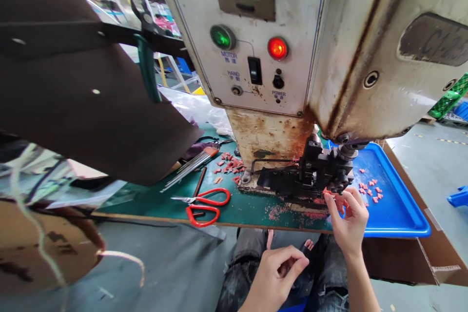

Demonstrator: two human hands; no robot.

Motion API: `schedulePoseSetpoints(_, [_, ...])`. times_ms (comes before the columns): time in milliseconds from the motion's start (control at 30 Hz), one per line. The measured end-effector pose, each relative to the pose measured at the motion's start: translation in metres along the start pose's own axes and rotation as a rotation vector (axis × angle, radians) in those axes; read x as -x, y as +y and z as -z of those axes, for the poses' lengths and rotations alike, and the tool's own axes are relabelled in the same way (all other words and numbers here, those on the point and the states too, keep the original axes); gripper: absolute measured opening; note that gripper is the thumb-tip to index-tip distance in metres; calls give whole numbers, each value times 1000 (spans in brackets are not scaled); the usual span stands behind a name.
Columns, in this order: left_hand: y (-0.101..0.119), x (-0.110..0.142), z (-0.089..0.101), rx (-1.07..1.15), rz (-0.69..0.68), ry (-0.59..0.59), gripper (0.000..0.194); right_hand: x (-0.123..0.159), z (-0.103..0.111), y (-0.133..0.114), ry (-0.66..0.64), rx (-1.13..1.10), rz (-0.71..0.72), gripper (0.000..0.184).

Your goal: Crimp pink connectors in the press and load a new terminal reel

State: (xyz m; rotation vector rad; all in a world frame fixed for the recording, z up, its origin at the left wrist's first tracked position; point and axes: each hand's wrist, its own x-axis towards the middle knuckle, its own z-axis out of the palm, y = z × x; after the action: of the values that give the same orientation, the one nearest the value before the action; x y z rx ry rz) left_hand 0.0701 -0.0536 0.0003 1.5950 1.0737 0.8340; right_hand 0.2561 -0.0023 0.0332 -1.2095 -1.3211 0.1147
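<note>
My right hand [349,219] is raised to the black die [310,175] under the head of a worn cream press machine [278,44]. Its thumb and forefinger pinch a small red piece [326,191] at the die's front edge. My left hand [276,273] rests low over my lap, below the table edge. Its fingers are curled loosely toward the thumb, and what they hold, if anything, is hidden. Several small red pieces [369,190] lie in the blue tray [398,214] right of the die.
Red-handled scissors [204,204] lie on the green mat [153,200]. More red scraps [228,165] and thin metal rods [190,165] lie behind them. A large dark reel [91,97] hangs at the left. A cardboard box [431,263] stands under the tray.
</note>
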Motion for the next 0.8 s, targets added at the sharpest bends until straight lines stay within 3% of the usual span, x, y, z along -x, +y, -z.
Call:
schedulePoseSetpoints(500, [-2, 0, -2, 18, 29, -6, 39, 4, -4, 1, 40, -7, -38, 29])
schedulePoseSetpoints(800, [-1, -1, -2, 10, 38, -18, 42, 7, -10, 0, 91, -35, -131, 29])
